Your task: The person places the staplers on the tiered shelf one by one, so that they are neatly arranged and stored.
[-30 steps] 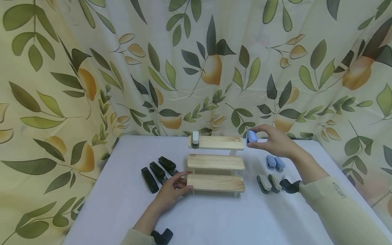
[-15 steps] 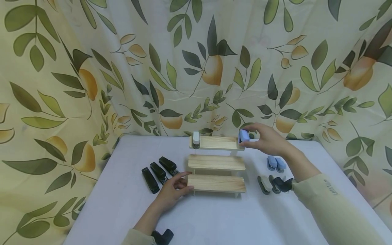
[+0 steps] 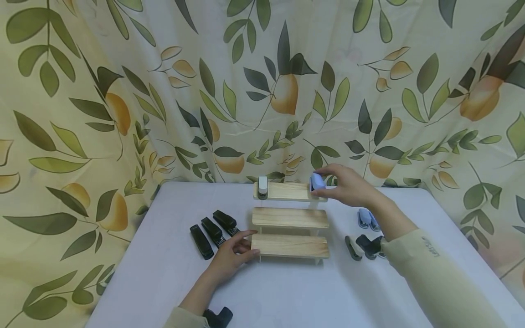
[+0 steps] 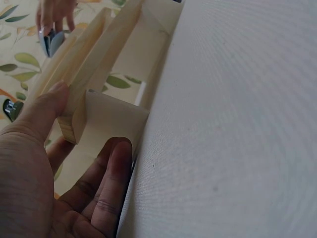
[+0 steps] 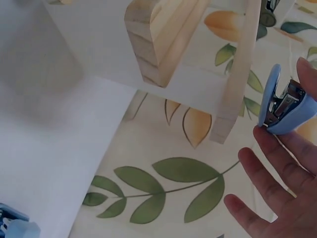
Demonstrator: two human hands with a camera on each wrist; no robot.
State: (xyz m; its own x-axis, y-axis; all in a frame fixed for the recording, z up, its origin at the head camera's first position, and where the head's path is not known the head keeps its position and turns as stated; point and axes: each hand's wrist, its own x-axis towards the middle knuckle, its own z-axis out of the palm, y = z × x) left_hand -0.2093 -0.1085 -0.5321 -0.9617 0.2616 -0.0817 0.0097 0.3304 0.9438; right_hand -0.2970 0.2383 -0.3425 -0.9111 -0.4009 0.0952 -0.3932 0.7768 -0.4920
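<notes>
My right hand (image 3: 348,186) pinches a small blue stapler (image 3: 317,181) between thumb and fingers, at the right part of the top tier of a three-tier wooden stand (image 3: 290,246). In the right wrist view the stapler (image 5: 290,106) is tilted, its metal inside showing; whether it touches the board I cannot tell. With thumb and index finger, my left hand (image 3: 231,258) grips the left end of the lowest tier. The left wrist view shows the thumb (image 4: 47,106) on the board and other fingers beside the support. A white-topped stapler (image 3: 262,187) stands at the top tier's left end.
Three black staplers (image 3: 201,241) lie left of the stand, near my left hand. To its right are blue staplers (image 3: 362,217) and pale grey staplers (image 3: 353,248), partly covered by my right arm. A patterned curtain (image 3: 262,91) hangs behind the white table (image 3: 283,291).
My right hand has carried the blue stapler leftward, from beside the stand to over the top tier's right part. My left hand keeps its grip on the lowest tier.
</notes>
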